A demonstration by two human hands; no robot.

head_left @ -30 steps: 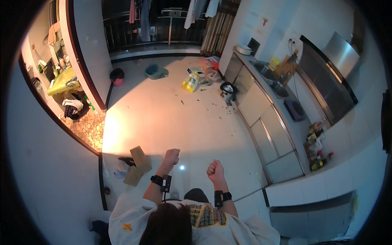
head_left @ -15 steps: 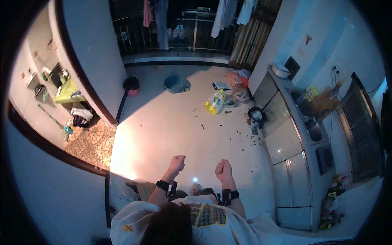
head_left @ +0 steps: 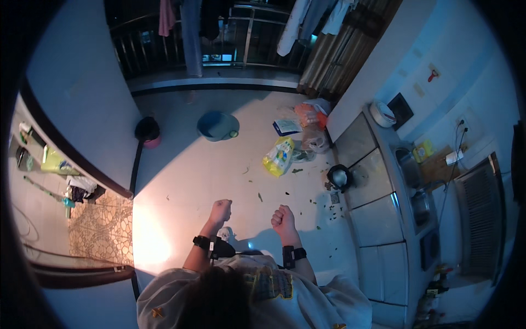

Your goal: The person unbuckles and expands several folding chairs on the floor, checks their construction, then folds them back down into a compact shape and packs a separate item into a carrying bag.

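Note:
My left hand is closed in a fist, held above the floor in front of my body. My right hand, also a fist, hangs to the right of it at about the same height. Neither fist shows anything in it. Dark straps with small boxes circle both wrists. Beyond the hands, a yellow printed plastic bag lies on the pale floor. Farther off stands a blue-grey basin. Both hands are apart from these things.
Green scraps and dark bits litter the floor. A black-lined bin stands by the cabinets on the right, under a sink. A pink bin stands by the left wall. Orange-red and clear bags lie at the back.
The floor things now appear nearer and farther left as my view has shifted forward and tilted. A shoe shows beside my left forearm. Both hands stay closed in fists.

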